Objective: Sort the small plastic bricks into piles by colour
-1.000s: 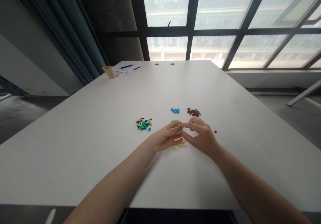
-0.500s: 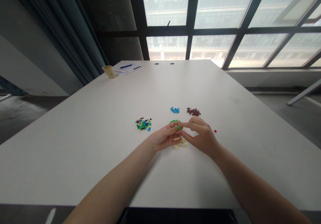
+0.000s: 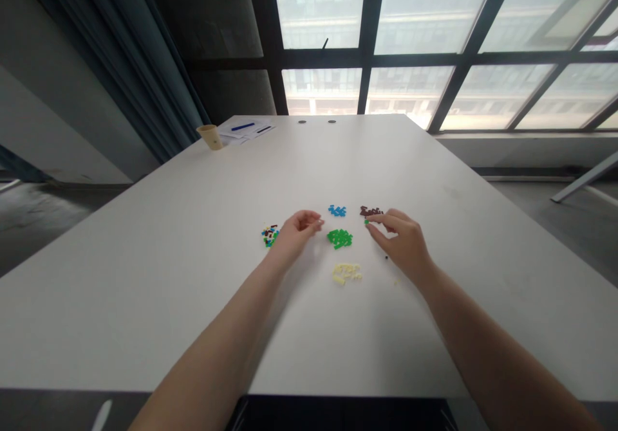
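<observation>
- Cream bricks (image 3: 346,274): loose pile on the white worktop (image 3: 145,289), nearest my view, between both forearms.
- Right hand (image 3: 403,244): thumb and index fingers (image 3: 381,219) pinched on one small green brick (image 3: 366,222); brick too small to read its long axis.
- Left hand (image 3: 297,237): fingers (image 3: 313,220) loosely curled, nothing visible in them, just beside the mixed-colour pile (image 3: 270,236).
- Green bricks (image 3: 339,238): pile between both hands.
- Blue bricks (image 3: 337,210), brown bricks (image 3: 371,211): separate piles beyond; brown lies just past the pinched brick.
- Paper cup (image 3: 210,137): far worktop corner.
</observation>
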Demonstrator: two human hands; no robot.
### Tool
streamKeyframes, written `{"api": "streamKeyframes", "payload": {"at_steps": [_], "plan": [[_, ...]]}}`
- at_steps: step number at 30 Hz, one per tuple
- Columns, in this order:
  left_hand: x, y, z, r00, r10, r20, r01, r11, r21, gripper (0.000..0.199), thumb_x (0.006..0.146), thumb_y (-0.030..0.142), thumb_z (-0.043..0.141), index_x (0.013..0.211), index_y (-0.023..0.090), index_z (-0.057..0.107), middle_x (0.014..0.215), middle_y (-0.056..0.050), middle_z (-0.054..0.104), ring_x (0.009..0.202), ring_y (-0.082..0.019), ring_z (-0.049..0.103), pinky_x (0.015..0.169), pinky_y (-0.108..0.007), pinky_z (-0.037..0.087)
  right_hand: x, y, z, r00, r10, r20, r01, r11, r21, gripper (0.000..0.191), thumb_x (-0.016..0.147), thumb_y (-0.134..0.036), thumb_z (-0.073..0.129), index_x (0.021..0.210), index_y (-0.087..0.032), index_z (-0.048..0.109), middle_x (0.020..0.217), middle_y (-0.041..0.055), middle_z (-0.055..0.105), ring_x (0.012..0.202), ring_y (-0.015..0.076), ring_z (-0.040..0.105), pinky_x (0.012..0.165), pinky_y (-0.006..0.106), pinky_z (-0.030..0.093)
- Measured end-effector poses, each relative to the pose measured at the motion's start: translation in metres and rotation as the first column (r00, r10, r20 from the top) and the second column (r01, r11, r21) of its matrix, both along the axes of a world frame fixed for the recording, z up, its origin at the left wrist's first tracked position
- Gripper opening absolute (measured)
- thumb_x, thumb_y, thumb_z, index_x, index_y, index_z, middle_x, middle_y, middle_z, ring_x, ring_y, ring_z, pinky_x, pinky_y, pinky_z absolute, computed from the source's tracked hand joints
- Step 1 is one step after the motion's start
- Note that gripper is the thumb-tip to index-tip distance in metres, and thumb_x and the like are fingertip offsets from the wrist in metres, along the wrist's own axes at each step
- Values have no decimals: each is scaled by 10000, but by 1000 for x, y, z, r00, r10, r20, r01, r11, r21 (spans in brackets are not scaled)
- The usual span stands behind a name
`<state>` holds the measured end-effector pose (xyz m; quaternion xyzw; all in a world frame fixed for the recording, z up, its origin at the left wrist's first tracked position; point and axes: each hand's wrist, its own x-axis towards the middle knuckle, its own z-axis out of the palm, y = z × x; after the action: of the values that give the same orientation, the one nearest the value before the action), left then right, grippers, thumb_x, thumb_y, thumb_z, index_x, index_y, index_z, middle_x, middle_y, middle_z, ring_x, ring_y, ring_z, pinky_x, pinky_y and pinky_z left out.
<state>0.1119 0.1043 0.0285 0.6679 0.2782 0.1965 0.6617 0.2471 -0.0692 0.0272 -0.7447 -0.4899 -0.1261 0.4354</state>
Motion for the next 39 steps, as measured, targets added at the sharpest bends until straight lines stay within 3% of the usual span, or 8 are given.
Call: {"api": "streamKeyframes", "payload": {"at_steps": [2, 4, 7, 10, 20, 28, 33, 39], "plan": [[-5, 20, 2, 976, 172, -130, -102, 900, 425, 152, 747, 271, 572, 868, 180, 585, 898, -55, 632, 814, -163, 569, 784, -310, 434, 10, 0, -6, 995, -83, -48, 76, 988, -136, 132, 753, -218, 589, 809, -186, 705, 646, 8, 578, 568, 121, 491, 597, 262, 404], [-11, 34, 1, 926, 249, -283, 1, 748, 664, 151, 773, 219, 504, 885, 182, 599, 918, -71, 630, 880, -192, 568, 822, -334, 422, 13, 1, -13, 989, -118, -89, 86, 951, -296, 139, 741, -231, 593, 791, -195, 718, 635, 5, 574, 561, 122, 491, 596, 263, 396], [-17, 39, -3, 804, 315, -504, 233, 613, 755, 183, 779, 223, 490, 902, 176, 617, 974, -107, 608, 969, -234, 544, 849, -356, 413, 10, 5, -23, 985, -125, -120, 60, 898, -436, 170, 759, -261, 572, 820, -217, 725, 701, 16, 606, 619, 134, 522, 640, 271, 400], [-18, 32, -5, 697, 355, -624, 371, 566, 736, 240, 782, 292, 510, 959, 167, 613, 1032, -133, 572, 1010, -258, 522, 838, -353, 421, 5, 10, -29, 987, -123, -100, 58, 868, -493, 189, 777, -274, 556, 851, -230, 724, 736, 22, 619, 661, 142, 538, 666, 277, 396], [-21, 21, -1, 606, 327, -725, 504, 547, 668, 320, 737, 231, 566, 1042, 133, 572, 1057, -149, 566, 984, -254, 551, 817, -316, 425, 3, 15, -34, 993, -92, -73, 43, 864, -502, 195, 791, -290, 549, 888, -242, 712, 750, 21, 649, 650, 143, 551, 658, 278, 395], [-21, 17, 2, 637, 290, -714, 469, 588, 659, 247, 689, 73, 508, 901, 156, 604, 977, -126, 621, 877, -219, 592, 756, -289, 431, -1, 10, -22, 983, -167, -81, 101, 848, -520, 228, 778, -286, 500, 782, -221, 719, 735, 38, 684, 643, 154, 569, 607, 270, 385], [-19, 17, 0, 654, 281, -703, 456, 595, 662, 237, 701, 39, 454, 859, 129, 605, 941, -164, 635, 834, -234, 600, 719, -300, 422, -5, 10, -19, 983, -133, -130, 37, 822, -568, 261, 739, -219, 490, 855, -237, 723, 842, 40, 711, 743, 176, 612, 708, 297, 421], [-18, 14, 1, 652, 314, -690, 438, 587, 681, 300, 708, -3, 385, 860, 138, 602, 883, -141, 635, 789, -210, 593, 686, -283, 411, -4, 10, -19, 985, -133, -112, 58, 857, -512, 266, 731, -217, 481, 844, -234, 721, 754, 31, 698, 657, 155, 587, 664, 284, 417]]}}
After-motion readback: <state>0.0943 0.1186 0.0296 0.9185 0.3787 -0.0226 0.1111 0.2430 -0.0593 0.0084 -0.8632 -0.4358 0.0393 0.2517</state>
